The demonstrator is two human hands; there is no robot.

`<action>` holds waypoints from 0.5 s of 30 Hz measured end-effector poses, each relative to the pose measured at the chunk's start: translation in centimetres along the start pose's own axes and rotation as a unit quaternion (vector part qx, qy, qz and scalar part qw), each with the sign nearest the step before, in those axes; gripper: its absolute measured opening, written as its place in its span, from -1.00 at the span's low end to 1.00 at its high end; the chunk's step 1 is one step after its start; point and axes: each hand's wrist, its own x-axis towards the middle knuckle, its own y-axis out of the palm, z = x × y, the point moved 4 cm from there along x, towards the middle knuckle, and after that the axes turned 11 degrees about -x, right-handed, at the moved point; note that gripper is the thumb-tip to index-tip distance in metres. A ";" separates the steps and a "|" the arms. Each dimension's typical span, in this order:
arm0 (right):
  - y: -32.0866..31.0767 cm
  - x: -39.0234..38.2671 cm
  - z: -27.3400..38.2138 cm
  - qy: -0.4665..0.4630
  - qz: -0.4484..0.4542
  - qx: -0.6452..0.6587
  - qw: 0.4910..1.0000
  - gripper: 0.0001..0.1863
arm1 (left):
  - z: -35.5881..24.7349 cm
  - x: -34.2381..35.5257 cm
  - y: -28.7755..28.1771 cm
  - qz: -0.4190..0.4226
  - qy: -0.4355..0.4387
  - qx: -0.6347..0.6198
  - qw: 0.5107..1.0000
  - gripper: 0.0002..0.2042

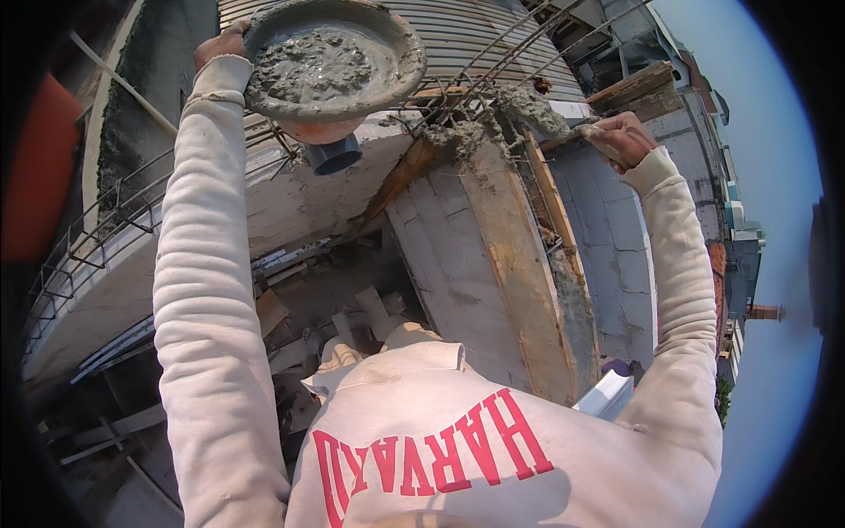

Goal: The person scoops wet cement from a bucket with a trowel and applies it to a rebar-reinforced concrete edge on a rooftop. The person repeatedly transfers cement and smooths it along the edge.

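Note:
At the upper left my left hand (220,47) is closed on the rim of a round bucket (334,111) caked with grey cement. Wet, lumpy mortar (327,62) lies inside it. The bucket is slightly tilted, above the wall top beside a grey pipe end (334,155). On the right, my right hand (623,141) grips the handle of a trowel (539,113), whose blade is coated with mortar. The blade is over the top of a column form made of wooden boards (515,273), where mortar clings around the steel bars (515,55).
White block walls (449,238) flank the column form. A rebar cage (97,242) runs along the left ledge. Corrugated sheeting (475,26) lies beyond. Far below is a dark space with scattered boards and debris (374,308). Several bars stick out at the upper right.

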 end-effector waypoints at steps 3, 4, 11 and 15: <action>2.7 4.1 -1.4 0.029 -0.116 -0.207 0.971 -0.54 | -0.5 -1.4 1.1 -0.008 0.013 0.040 0.999 -0.48; 4.2 4.6 1.1 0.039 -0.138 -0.304 0.942 -0.56 | -1.0 -1.6 0.7 -0.013 0.022 0.050 0.998 -0.49; 7.1 3.2 7.4 0.028 -0.194 -0.482 0.854 -0.71 | -2.7 -3.4 -0.6 -0.027 0.057 0.064 0.996 -0.51; 2.6 -2.0 6.6 0.032 -0.330 -0.444 0.832 -0.67 | -2.7 -4.5 0.0 -0.027 0.056 0.056 0.996 -0.52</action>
